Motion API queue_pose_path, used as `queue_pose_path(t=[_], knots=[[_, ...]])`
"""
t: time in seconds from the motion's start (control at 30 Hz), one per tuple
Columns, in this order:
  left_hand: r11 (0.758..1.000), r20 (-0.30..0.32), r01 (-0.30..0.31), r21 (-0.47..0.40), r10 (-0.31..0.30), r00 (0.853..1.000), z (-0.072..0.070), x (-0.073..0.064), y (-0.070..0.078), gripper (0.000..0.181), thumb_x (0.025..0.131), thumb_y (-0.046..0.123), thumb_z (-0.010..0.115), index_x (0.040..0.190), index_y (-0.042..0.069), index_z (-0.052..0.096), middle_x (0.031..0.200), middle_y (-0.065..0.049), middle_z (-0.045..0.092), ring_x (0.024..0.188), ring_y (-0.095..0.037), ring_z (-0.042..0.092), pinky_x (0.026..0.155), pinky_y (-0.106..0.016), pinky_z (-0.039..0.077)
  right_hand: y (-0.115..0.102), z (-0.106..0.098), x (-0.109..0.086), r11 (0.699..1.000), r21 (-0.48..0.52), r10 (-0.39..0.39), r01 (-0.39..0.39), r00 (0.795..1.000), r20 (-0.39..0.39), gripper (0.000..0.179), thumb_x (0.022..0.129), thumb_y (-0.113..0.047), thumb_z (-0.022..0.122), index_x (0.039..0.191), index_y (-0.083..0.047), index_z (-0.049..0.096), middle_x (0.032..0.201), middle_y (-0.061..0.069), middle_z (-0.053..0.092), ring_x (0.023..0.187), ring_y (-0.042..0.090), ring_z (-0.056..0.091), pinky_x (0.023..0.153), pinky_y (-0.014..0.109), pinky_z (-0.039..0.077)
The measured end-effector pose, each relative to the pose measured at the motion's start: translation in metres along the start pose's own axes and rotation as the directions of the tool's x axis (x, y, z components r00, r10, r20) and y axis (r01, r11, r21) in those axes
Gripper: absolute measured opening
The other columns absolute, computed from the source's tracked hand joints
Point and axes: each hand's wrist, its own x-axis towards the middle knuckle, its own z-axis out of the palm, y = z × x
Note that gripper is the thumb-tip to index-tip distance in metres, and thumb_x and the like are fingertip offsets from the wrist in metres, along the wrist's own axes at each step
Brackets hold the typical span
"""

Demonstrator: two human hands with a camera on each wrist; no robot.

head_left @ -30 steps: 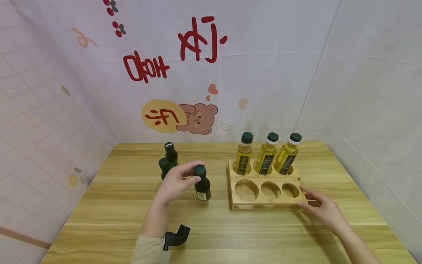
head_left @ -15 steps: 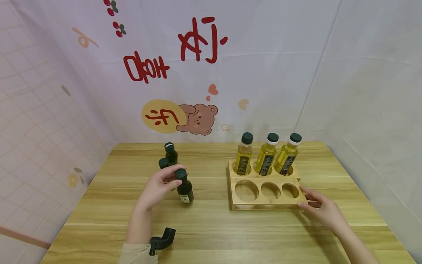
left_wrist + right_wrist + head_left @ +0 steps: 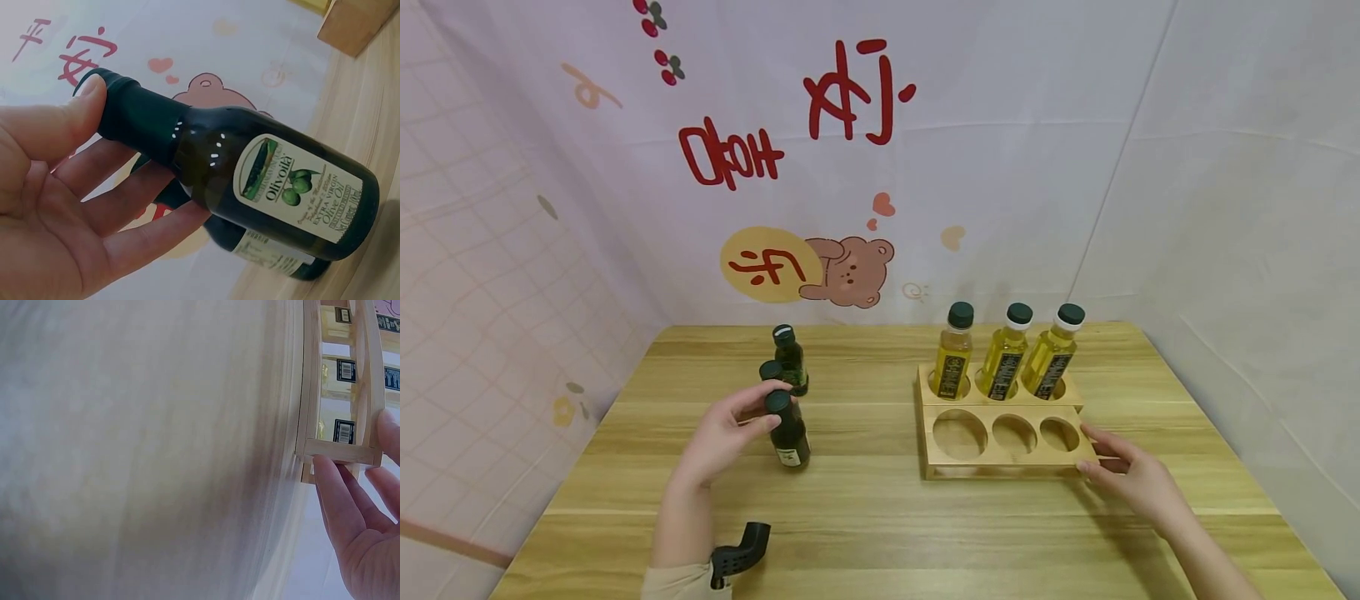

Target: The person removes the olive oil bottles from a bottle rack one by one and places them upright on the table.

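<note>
Two grips, well apart
Left hand (image 3: pixel 718 437) pinches between thumb (image 3: pixel 65 125) and fingers (image 3: pixel 150 240); right hand (image 3: pixel 1138 481) grips too, its forearm (image 3: pixel 1210 550) slanting inward.

A light, wood-grained tabletop (image 3: pixel 880 542) fills the lower half of the head view, its far edge meeting a white sheet (image 3: pixel 1030 167) with fold creases. Printed on the sheet, a brown bear (image 3: pixel 857 287) sits just right of a yellow disc (image 3: pixel 775 287), its paws touching it. Large red lettering (image 3: pixel 887 100) runs above, two pairs of cherries (image 3: pixel 662 58) appear at upper left, and small pink hearts (image 3: pixel 883 205) float over the bear. A second sheet (image 3: pixel 475 308) on the left shows a faint grid and an orange flower (image 3: pixel 562 412).
</note>
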Motion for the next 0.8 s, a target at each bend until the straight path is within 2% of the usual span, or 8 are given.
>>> queue_pose_path(t=[0.2, 0.57, 0.8], knots=[[1.0, -0.009, -0.009, 0.008, 0.009, 1.0, -0.007, -0.006, -0.004, 0.037, 0.094, 0.005, 0.067, 0.131, 0.001, 0.062, 0.126, -0.017, 0.064, 0.106, -0.014, 0.063, 0.081, -0.025, 0.053, 0.0, 0.0, 0.0, 1.0, -0.005, -0.006, 0.006, 1.0, -0.004, 0.066, 0.092, -0.03, 0.073, 0.147, -0.004, 0.047, 0.133, 0.032, 0.053, 0.109, 0.043, 0.062, 0.074, 0.023, 0.053], [0.997, 0.018, -0.075, 0.008, 0.075, 0.997, -0.017, -0.013, -0.017, 0.037, 0.093, 0.0, 0.066, 0.129, -0.005, 0.06, 0.124, -0.023, 0.063, 0.105, -0.009, 0.064, 0.08, -0.024, 0.054, 0.0, 0.001, 0.001, 1.0, 0.0, -0.011, 0.011, 1.0, -0.011, 0.066, 0.092, -0.03, 0.073, 0.146, -0.003, 0.048, 0.135, 0.031, 0.052, 0.109, 0.043, 0.062, 0.074, 0.024, 0.053], [0.998, 0.035, -0.057, -0.003, 0.057, 0.998, -0.021, -0.016, -0.021, 0.037, 0.094, 0.001, 0.065, 0.131, -0.003, 0.06, 0.126, -0.024, 0.062, 0.107, -0.008, 0.063, 0.082, -0.025, 0.053, 0.001, 0.001, 0.001, 1.0, 0.0, -0.008, 0.008, 1.0, -0.004, 0.066, 0.092, -0.03, 0.072, 0.147, -0.004, 0.047, 0.136, 0.031, 0.051, 0.109, 0.043, 0.062, 0.073, 0.024, 0.053]])
